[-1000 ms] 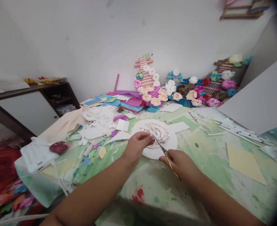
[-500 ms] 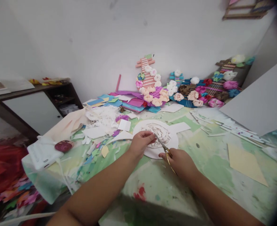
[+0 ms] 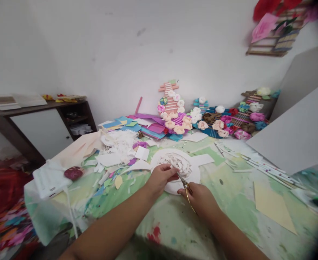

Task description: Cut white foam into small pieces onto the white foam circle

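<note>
My right hand [image 3: 200, 199] is wrapped round the gold handles of a pair of scissors [image 3: 186, 185], whose blades point up and left to my left fingertips. My left hand [image 3: 161, 178] is closed in a pinch at the blade tips; what it pinches is too small to make out. Beneath both hands lies a round white card disc [image 3: 196, 177] on the table. A heap of small white cut pieces [image 3: 184, 167] rests on it. A white strip [image 3: 204, 159] extends from the disc's right side, and another white piece [image 3: 141, 165] touches its left.
White shreds [image 3: 118, 141] and coloured paper sheets [image 3: 153, 128] lie at the back left. Flower-covered guitar-shaped crafts [image 3: 172, 108] lean on the wall. White rolled sticks [image 3: 267, 171] and a cream sheet [image 3: 274, 207] are on the right, a white power device [image 3: 49, 178] on the left.
The view has tilted up a little, so everything sits lower in the picture and more of the wall hanging shows. Both hands keep nearly the same place over the disc, scissors still held.
</note>
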`<action>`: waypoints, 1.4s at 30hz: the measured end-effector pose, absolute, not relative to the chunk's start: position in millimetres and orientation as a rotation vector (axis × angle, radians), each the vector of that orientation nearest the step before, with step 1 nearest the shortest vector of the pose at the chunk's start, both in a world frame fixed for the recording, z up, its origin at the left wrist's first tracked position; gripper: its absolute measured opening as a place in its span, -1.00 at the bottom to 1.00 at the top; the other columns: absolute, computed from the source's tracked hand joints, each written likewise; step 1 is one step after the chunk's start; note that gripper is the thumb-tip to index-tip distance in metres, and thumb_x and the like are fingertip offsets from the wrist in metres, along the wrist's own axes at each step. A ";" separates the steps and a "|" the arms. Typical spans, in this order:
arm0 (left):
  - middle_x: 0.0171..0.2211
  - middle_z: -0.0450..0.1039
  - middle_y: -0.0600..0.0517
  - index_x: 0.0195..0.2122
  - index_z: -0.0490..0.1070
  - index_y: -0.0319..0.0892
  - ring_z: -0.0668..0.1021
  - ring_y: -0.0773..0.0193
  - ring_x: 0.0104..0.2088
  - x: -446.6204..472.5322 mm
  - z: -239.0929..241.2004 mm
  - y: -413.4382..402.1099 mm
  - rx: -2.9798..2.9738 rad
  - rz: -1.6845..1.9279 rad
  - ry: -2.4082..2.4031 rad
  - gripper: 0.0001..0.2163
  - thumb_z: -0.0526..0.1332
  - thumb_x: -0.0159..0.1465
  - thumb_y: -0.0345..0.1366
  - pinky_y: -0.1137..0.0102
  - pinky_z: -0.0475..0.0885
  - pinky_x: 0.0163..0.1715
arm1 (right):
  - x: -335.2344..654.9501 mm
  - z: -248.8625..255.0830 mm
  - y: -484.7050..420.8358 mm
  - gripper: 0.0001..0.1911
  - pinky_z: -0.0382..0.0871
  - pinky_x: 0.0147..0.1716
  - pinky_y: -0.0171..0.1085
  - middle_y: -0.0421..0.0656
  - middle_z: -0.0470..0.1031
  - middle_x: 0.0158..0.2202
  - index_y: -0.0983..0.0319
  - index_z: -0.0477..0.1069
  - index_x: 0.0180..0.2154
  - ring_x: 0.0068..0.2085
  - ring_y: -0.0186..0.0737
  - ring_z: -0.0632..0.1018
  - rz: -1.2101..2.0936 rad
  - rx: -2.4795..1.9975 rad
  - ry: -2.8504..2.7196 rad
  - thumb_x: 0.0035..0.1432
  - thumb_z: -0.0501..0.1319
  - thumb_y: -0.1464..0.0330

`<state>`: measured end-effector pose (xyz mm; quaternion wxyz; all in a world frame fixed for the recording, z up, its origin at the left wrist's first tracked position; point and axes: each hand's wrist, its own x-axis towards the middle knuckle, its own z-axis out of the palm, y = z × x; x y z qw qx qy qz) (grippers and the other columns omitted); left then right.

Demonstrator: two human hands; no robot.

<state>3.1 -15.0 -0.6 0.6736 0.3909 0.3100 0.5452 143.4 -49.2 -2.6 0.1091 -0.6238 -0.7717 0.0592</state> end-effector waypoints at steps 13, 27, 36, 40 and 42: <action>-0.53 0.42 -0.02 -0.50 0.39 -0.32 0.46 0.33 -0.48 3.5 -2.6 -16.1 0.931 1.209 0.793 -0.80 0.23 -0.10 -0.26 0.34 0.35 -0.32 | 144.1 -4.8 -50.3 -0.64 -0.04 -0.58 -0.37 -0.15 0.38 -0.58 0.24 0.25 -0.59 -0.53 -0.32 0.33 0.223 -1.830 -2.241 0.02 -0.06 0.14; -0.71 0.29 0.09 -0.65 0.29 -0.25 0.36 0.45 -0.67 0.4 8.5 -25.3 1.326 1.064 1.044 -0.76 0.11 -0.01 -0.16 0.51 0.25 -0.60 | 151.8 6.4 -54.4 -0.57 -0.06 -0.58 -0.36 -0.15 0.36 -0.58 0.25 0.25 -0.60 -0.53 -0.34 0.33 0.158 -1.805 -2.339 0.04 -0.13 0.10; -0.67 0.29 0.09 -0.60 0.27 -0.24 0.37 0.42 -0.62 -2.3 11.6 -31.7 1.372 1.168 1.024 -0.77 0.04 0.06 -0.19 0.49 0.25 -0.53 | 138.9 11.8 -58.4 -0.55 -0.07 -0.59 -0.31 -0.08 0.40 -0.52 0.26 0.29 -0.48 -0.48 -0.22 0.40 -0.136 -1.885 -2.378 0.04 -0.16 0.08; -0.68 0.28 0.09 -0.62 0.25 -0.23 0.36 0.42 -0.61 -4.4 14.9 -35.6 1.397 1.178 1.023 -0.77 0.04 0.06 -0.20 0.49 0.25 -0.51 | 137.1 12.6 -60.0 -0.55 -0.06 -0.58 -0.30 -0.08 0.40 -0.54 0.26 0.28 -0.50 -0.49 -0.20 0.41 -0.173 -1.820 -2.430 0.07 -0.18 0.11; -0.68 0.27 0.10 -0.63 0.24 -0.23 0.35 0.43 -0.61 -5.5 15.4 -37.1 1.440 1.176 1.039 -0.77 0.03 0.07 -0.20 0.49 0.24 -0.51 | 137.7 10.6 -61.7 -0.56 -0.06 -0.58 -0.30 -0.09 0.39 -0.55 0.26 0.28 -0.50 -0.49 -0.21 0.41 -0.188 -1.792 -2.439 0.07 -0.19 0.12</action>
